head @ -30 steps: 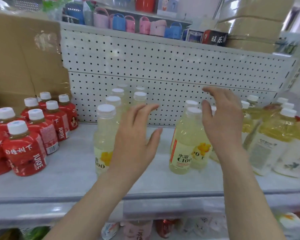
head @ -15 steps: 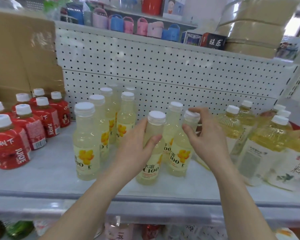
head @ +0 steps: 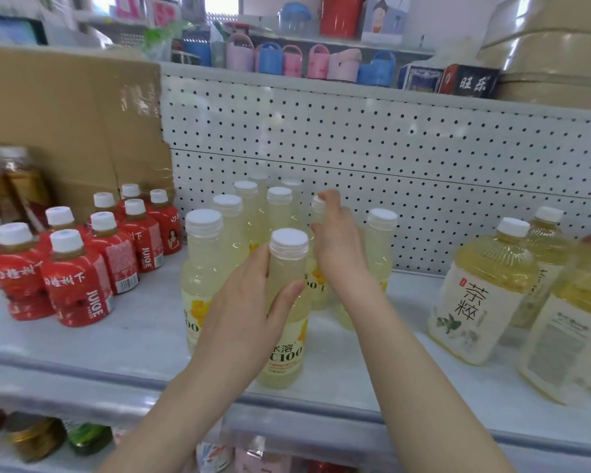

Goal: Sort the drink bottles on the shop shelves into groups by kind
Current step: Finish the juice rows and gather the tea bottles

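My left hand (head: 249, 302) is clamped on the body of the front pale bottle (head: 287, 349), with the thumb across its front and the fingers behind. I think this grip on the middle keeps the bottle upright while it joins the pale yellow group (head: 227, 227), which stands just to its left and behind it. The bottle is upright near the front edge of the shelf (head: 133, 336). I cannot tell if its base touches the board.

My right hand (head: 338, 257) is just behind it. Its fingers seem to close round the neck of a second pale bottle (head: 316, 288), probably to bring that one in too.

The red juice bottles (head: 79, 285) stand on the left and the tea bottles (head: 481, 295) on the right, so the middle seems kept for the pale kind.
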Motion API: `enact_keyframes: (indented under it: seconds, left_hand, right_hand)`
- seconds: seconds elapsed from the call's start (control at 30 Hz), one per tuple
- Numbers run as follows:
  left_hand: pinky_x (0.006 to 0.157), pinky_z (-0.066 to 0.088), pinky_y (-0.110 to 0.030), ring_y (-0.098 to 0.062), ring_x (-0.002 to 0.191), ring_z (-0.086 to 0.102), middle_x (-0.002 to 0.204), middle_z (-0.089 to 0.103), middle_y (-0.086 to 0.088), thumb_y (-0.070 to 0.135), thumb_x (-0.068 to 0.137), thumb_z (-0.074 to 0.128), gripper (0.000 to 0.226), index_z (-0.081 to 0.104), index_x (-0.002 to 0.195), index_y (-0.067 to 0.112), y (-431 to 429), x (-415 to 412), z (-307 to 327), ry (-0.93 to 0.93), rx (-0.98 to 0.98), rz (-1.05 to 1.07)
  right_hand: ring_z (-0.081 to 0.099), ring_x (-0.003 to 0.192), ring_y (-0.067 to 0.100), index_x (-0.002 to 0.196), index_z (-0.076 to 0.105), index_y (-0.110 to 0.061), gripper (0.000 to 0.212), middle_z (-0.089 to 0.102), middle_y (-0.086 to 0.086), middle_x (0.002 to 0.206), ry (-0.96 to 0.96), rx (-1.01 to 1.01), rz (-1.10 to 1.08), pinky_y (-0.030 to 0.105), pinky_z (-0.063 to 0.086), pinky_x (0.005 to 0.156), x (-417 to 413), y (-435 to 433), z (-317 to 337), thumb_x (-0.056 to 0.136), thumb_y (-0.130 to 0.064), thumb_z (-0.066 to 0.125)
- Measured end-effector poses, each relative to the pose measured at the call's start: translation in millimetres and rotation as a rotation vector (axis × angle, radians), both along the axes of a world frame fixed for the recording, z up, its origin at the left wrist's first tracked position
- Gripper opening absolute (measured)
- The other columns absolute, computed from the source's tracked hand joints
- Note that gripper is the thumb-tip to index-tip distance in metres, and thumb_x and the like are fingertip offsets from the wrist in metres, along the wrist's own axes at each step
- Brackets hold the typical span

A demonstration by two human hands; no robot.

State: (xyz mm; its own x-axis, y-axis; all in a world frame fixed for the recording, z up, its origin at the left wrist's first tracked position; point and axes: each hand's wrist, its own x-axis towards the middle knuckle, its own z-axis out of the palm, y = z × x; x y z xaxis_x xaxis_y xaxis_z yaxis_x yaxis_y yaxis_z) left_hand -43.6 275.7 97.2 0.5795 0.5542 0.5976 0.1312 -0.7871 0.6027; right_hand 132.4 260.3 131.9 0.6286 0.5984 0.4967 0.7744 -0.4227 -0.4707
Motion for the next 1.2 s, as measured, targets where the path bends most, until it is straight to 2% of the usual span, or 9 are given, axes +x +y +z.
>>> enact_keyframes:
  seconds: [0.2,0.37,0.47,0.57,0.63,0.7,0.83,1.13,1.2]
  left_hand:
    - [0.078,0.038,-0.025,-0.011,0.103,0.056,0.111,0.061,0.011,0.047,0.092,0.049,0.038,0.049,0.124,0.027,0.6,-0.5,-0.2,0.026,0.011,-0.002]
    - [0.079,0.038,-0.025,-0.011,0.104,0.055,0.111,0.059,0.011,0.044,0.094,0.052,0.035,0.049,0.124,0.026,1.0,0.2,-0.7,0.023,0.020,-0.005]
    - [0.079,0.039,-0.025,-0.011,0.104,0.055,0.112,0.059,0.011,0.045,0.094,0.050,0.036,0.048,0.125,0.026,2.2,-0.5,-2.1,0.023,0.020,-0.012]
    - [0.078,0.038,-0.025,-0.011,0.103,0.055,0.111,0.059,0.011,0.048,0.093,0.047,0.039,0.048,0.124,0.026,3.1,0.2,-3.0,0.020,0.015,-0.024]
    - [0.081,0.040,-0.027,-0.012,0.105,0.055,0.114,0.059,0.010,0.050,0.092,0.046,0.043,0.048,0.127,0.025,2.9,0.5,-3.3,0.025,0.013,-0.024]
    - [0.083,0.041,-0.028,-0.012,0.106,0.055,0.116,0.060,0.010,0.051,0.091,0.045,0.046,0.048,0.129,0.025,2.6,0.4,-3.3,0.020,0.007,-0.023]
    - [0.081,0.041,-0.028,-0.012,0.107,0.055,0.116,0.060,0.011,0.050,0.091,0.046,0.044,0.047,0.129,0.027,1.9,0.6,-3.6,0.018,-0.007,-0.025]
    - [0.087,0.044,-0.033,-0.014,0.110,0.056,0.118,0.061,0.010,0.047,0.093,0.050,0.044,0.046,0.132,0.026,2.9,0.1,-3.4,0.003,-0.024,-0.037]
    - [0.090,0.045,-0.031,-0.014,0.114,0.056,0.123,0.058,0.010,0.050,0.092,0.049,0.051,0.044,0.137,0.026,2.5,-1.0,-6.9,-0.012,-0.016,-0.034]
  right_hand:
    - [0.045,0.085,0.033,0.142,0.032,-0.016,0.057,0.045,0.019,0.128,0.104,0.045,-0.080,0.036,0.033,0.073,18.7,30.2,4.0,0.092,0.012,0.033]
    - [0.052,0.097,0.033,0.153,0.021,-0.022,0.071,0.046,0.018,0.136,0.172,0.013,-0.003,0.038,0.037,0.075,21.7,31.4,6.7,0.092,0.011,0.035]
    - [0.057,0.114,0.028,0.153,0.028,-0.027,0.069,0.051,0.007,0.143,0.019,0.240,0.034,0.036,0.044,0.086,4.2,-0.5,9.1,0.094,0.008,0.038]
    - [0.050,0.118,0.021,0.139,0.049,-0.021,0.042,0.057,0.001,0.133,-0.273,0.518,-0.114,0.028,0.036,0.094,9.2,-46.2,-3.1,0.099,-0.009,0.049]
    - [0.048,0.120,0.025,0.139,0.049,-0.020,0.039,0.056,0.005,0.132,-0.168,0.415,-0.191,0.027,0.031,0.095,28.2,-61.9,-15.0,0.101,-0.027,0.053]
    - [0.056,0.107,0.026,0.139,0.047,-0.024,0.040,0.061,0.004,0.118,0.046,0.311,-0.156,0.031,0.036,0.085,37.9,-65.4,-21.6,0.102,-0.040,0.050]
    - [0.061,0.087,0.025,0.140,0.045,-0.026,0.038,0.062,-0.001,0.091,0.035,0.250,-0.049,0.040,0.047,0.082,30.8,-57.1,-18.7,0.105,-0.041,0.046]
    - [0.062,0.103,0.026,0.140,0.047,-0.025,0.036,0.064,0.003,0.117,0.055,0.216,0.149,0.035,0.044,0.084,30.6,-12.9,-21.1,0.105,-0.033,0.049]
    - [0.056,0.117,0.025,0.143,0.047,-0.024,0.039,0.059,0.004,0.128,-0.025,0.206,0.131,0.036,0.043,0.094,26.4,-18.4,-18.3,0.104,-0.030,0.051]
